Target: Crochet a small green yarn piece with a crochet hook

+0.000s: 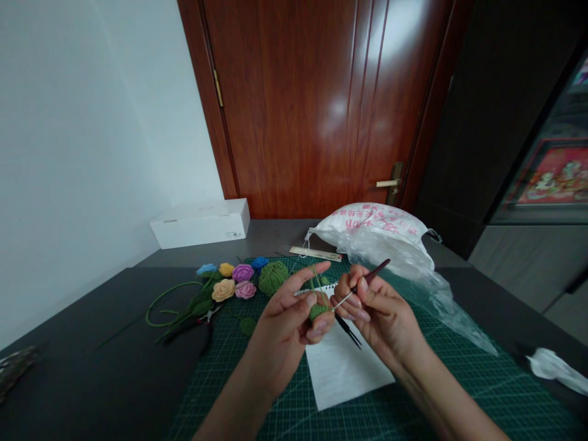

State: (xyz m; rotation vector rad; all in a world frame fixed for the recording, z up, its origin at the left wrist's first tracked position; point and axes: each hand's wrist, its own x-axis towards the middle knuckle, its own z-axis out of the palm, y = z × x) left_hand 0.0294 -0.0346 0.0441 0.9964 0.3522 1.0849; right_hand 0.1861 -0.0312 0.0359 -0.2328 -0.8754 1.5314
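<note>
Between thumb and fingers, my left hand (289, 312) pinches a small green crochet piece (318, 311). Green yarn (313, 278) runs up from it over my raised left index finger. My right hand (374, 300) grips a crochet hook (374, 271) with a dark handle, its metal tip touching the edge of the piece. Behind my left hand lies a ball of green yarn (273, 278). Under both hands is a sheet of white paper (344, 373) with a dark two-pronged tool (350, 334) on it.
Crocheted flowers (242, 273) with green stems lie at left beside pliers (206, 315). A green cutting mat (459, 367) covers the table's middle. Farther back are a white box (199, 223), a ruler (316, 253) and a stuffed plastic bag (381, 229). Crumpled white tissue (558, 369) lies far right.
</note>
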